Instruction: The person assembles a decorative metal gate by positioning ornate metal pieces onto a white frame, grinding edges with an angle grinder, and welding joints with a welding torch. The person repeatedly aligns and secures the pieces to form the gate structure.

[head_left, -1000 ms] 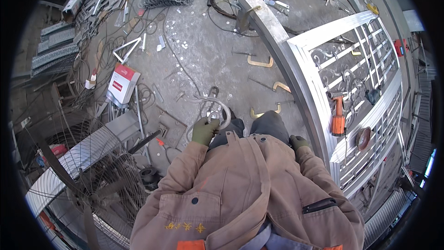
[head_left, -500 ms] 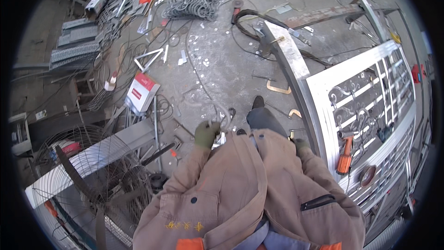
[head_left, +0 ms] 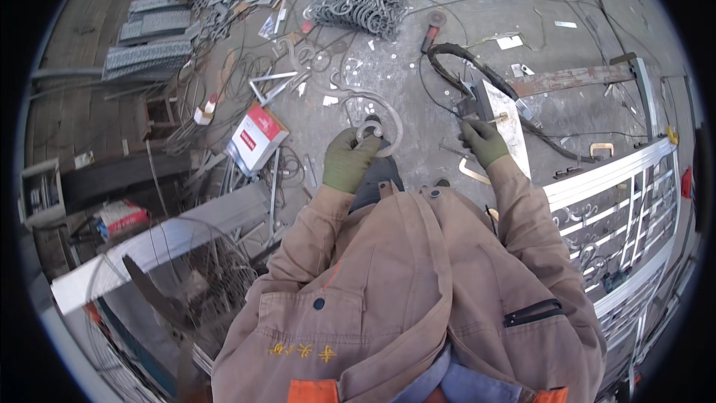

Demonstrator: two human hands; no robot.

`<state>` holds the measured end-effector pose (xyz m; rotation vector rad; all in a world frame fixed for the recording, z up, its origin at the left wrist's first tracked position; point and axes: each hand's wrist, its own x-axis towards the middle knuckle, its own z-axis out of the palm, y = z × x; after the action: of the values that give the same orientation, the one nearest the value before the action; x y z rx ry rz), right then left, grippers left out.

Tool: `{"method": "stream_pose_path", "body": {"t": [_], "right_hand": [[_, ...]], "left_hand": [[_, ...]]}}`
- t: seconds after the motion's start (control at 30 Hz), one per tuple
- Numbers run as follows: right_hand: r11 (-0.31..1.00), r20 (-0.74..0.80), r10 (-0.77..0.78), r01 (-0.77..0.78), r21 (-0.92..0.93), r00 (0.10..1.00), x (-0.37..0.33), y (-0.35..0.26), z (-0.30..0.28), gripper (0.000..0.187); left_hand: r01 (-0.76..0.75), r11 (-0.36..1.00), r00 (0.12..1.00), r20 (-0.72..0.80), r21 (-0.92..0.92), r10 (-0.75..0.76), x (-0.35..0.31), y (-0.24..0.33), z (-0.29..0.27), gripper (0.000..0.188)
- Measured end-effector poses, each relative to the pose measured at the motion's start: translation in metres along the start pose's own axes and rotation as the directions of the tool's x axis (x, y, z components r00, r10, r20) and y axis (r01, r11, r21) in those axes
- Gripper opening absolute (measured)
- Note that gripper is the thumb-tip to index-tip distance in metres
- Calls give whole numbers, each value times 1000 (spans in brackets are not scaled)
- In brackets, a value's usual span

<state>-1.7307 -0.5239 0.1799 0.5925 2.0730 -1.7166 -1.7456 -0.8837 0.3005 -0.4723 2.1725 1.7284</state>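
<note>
In my left hand (head_left: 350,158), a grey metal scroll (head_left: 399,116) is gripped by its small curl between the thumb and fingers. Its wide curve sweeps out beyond the hand, above my leg and the floor. My right hand (head_left: 483,140) is closed beside the near end of a pale-topped steel beam (head_left: 506,121). Whatever its fingers hold is hidden. Just past those fingers are a thick dark cable (head_left: 441,67) and a brass-coloured piece (head_left: 501,117) on the beam. Both hands wear green gloves.
A pile of metal scrolls (head_left: 358,9) and an angle grinder (head_left: 432,30) lie ahead. On the left are a red-and-white box (head_left: 257,138) and a caged fan (head_left: 186,283). A silver metal frame (head_left: 611,179) stands at right. Cables and C-clamps (head_left: 473,172) lie on the floor.
My left hand has come up and forward with the scroll. The right hand has moved from beside my body to the beam's end. The view has shifted, with the frame lower at right.
</note>
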Motion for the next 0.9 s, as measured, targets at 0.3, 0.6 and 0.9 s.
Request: {"method": "stream_pose_path", "body": {"t": [0.3, 0.6, 0.9], "right_hand": [[885, 103, -63, 8, 466, 993, 90, -170, 131, 57], [815, 56, 1, -33, 579, 998, 197, -187, 159, 42], [975, -146, 173, -149, 163, 974, 432, -86, 184, 73]], "left_hand": [[49, 997, 956, 285, 55, -63, 188, 84, -35, 37], [128, 979, 879, 439, 159, -186, 325, 99, -39, 35], [26, 850, 985, 133, 526, -113, 452, -38, -49, 37]]}}
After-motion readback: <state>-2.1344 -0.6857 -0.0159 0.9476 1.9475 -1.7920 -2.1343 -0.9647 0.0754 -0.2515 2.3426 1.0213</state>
